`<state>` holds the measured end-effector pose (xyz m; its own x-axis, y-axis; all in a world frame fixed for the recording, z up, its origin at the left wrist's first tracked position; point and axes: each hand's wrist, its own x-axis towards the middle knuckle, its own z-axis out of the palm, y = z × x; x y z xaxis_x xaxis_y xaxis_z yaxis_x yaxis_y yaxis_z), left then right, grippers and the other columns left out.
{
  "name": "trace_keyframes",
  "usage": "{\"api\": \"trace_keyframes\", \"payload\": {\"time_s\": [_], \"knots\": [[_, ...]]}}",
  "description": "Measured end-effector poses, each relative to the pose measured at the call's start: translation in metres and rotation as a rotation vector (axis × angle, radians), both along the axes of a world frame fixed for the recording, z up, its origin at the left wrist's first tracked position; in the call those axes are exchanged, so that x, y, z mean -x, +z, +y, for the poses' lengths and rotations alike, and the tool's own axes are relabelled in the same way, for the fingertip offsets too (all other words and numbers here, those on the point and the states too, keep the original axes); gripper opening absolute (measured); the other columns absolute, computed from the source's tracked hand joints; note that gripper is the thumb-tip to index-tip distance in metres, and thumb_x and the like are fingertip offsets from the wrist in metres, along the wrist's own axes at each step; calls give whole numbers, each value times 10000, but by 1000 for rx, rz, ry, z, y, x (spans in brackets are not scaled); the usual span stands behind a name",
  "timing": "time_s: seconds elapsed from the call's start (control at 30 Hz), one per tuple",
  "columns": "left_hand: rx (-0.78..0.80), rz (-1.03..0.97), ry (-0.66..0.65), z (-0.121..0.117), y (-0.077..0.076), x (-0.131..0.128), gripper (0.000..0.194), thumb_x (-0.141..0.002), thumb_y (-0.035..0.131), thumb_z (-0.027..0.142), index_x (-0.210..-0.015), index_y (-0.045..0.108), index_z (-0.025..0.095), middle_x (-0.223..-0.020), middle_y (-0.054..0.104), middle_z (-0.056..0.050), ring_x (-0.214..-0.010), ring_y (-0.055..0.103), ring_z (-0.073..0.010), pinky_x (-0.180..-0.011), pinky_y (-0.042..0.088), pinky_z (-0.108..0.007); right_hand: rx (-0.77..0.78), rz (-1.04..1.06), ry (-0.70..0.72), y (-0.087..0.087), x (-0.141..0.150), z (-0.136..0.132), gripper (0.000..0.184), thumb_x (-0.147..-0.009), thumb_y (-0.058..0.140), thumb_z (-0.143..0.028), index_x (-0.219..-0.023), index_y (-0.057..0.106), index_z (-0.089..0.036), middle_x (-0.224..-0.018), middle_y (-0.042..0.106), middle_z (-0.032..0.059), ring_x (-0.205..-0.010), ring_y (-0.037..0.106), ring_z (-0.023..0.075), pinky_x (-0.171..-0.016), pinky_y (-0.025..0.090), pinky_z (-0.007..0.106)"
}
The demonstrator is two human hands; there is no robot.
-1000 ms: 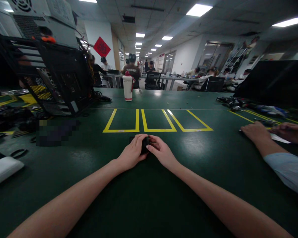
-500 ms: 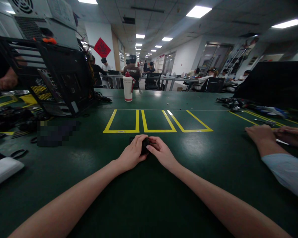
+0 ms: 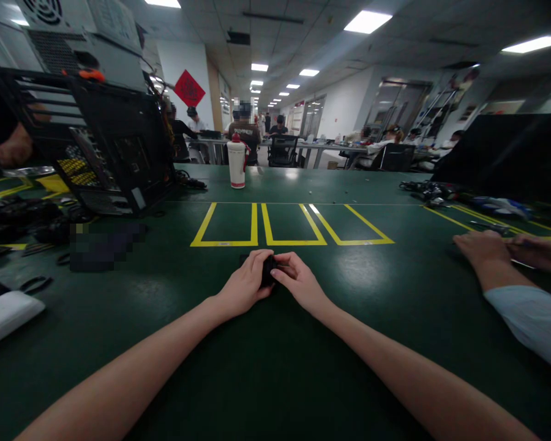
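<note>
My left hand (image 3: 245,283) and my right hand (image 3: 298,282) meet at the middle of the green table (image 3: 275,367). Both are curled around a small black object (image 3: 268,269) that rests on or just above the tabletop. Fingers cover most of it, so I cannot make out what it is. Just beyond my hands, three yellow taped rectangles (image 3: 289,223) mark the table.
An open black computer case (image 3: 105,153) stands at the back left, with cables and dark parts beside it. A white bottle (image 3: 236,162) stands behind the rectangles. A white item (image 3: 4,315) lies at the left edge. Another person's hands (image 3: 496,251) rest at the right.
My hands have hardly moved. The other person's hands at the right have shifted slightly rightward.
</note>
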<state>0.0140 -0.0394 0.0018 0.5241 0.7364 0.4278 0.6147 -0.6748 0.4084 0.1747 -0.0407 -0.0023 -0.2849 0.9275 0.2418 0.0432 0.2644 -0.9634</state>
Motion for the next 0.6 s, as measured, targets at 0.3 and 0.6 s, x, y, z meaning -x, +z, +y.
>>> {"api": "trace_keyframes", "payload": {"time_s": [0.3, 0.6], "knots": [[15, 4, 2, -1, -2, 2, 633, -701, 542, 186, -1217, 180, 242, -1226, 319, -83, -1077, 432, -257, -823, 449, -459, 57, -20, 79, 5, -3, -4, 294, -726, 549, -239, -1009, 472, -211, -1043, 526, 33, -988, 524, 165, -869, 432, 353], [-5, 2, -2, -1, 0, 1, 613, -701, 538, 182, -1208, 197, 226, -1209, 330, -81, -1078, 427, -243, -837, 446, -431, 42, -51, 7, 4, -1, -2, 320, -741, 528, -265, -1052, 466, -221, -1083, 517, 42, -1029, 500, 170, -918, 386, 375]]}}
